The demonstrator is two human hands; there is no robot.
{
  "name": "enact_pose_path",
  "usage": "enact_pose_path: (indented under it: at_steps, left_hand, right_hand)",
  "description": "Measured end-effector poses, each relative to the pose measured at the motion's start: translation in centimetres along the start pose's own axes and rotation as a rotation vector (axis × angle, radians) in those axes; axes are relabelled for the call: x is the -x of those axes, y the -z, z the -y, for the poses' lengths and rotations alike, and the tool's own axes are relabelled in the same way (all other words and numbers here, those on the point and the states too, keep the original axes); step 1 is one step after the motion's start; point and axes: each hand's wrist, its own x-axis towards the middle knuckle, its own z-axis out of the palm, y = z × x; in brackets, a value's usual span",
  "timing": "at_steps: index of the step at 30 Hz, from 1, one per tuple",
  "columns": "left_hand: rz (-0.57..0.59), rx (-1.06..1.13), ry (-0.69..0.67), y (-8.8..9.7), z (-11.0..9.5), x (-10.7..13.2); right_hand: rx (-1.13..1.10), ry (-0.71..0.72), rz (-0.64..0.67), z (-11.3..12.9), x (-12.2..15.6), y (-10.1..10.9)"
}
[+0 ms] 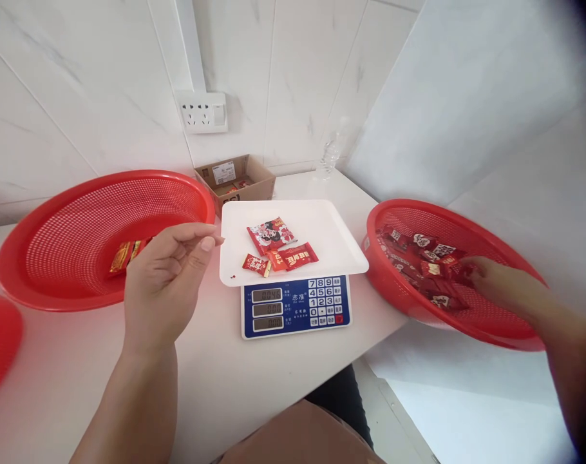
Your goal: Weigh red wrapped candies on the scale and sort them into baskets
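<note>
My left hand (170,274) hovers at the left edge of the white weighing tray (331,248), its fingers drawn together with thumb close by and nothing visible in them. On that tray lie a red patterned packet (271,235) and a few small red snack packets (299,256). Under the tray is a digital scale (297,308) with a blue keypad panel. Inside the right red basket (394,209), my right hand (496,280) is down among red snack packets (433,267). Its fingers are curled at a red packet, and what they grip is partly hidden.
Another red basket (46,219) with gold-and-red packets (123,254) stands on the left. Behind the scale are an open cardboard box (261,187) and a clear plastic bottle (329,158) by the wall. A further red basket (0,341) shows at the left edge.
</note>
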Motion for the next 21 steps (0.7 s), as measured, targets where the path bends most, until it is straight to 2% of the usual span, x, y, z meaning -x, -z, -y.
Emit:
enact_pose_path:
  at_steps: [2,4,6,9,11,14,17,19,21]
  left_hand:
    - [0.003,0.007,-0.002,0.0,0.0,0.0]
    - [0.010,0.001,-0.004,0.0,0.1,0.0]
    - [0.015,-0.012,0.008,-0.1,0.1,0.0]
    - [0.036,-0.032,0.041,-0.1,0.1,0.0]
    - [0.050,-0.058,0.049,-0.1,0.0,0.1]
    - [0.064,-0.097,0.025,0.0,-0.1,0.1]
    - [0.071,-0.104,0.006,0.2,-0.1,0.2]
    - [0.070,-0.111,0.008,0.2,-0.1,0.3]
    - [0.067,-0.119,0.007,0.3,-0.1,0.3]
  right_hand:
    - [-0.011,-0.037,0.037,1.4,0.7,1.5]
    - [-0.101,-0.059,0.021,3.6,2.0,3.2]
    - [-0.289,-0.067,-0.042,6.4,3.6,4.6]
    - [-0.574,-0.025,-0.033,10.9,5.9,5.3]
    - [-0.637,0.089,0.001,13.8,6.9,4.5]
    - [-0.803,0.279,0.090,18.1,7.7,2.3]
    - [-0.980,0.379,0.186,22.0,7.9,0.1]
    - [-1.000,0.425,0.221,23.8,8.0,-0.8]
    - [-0.943,0.463,0.173,24.5,8.3,-1.0]
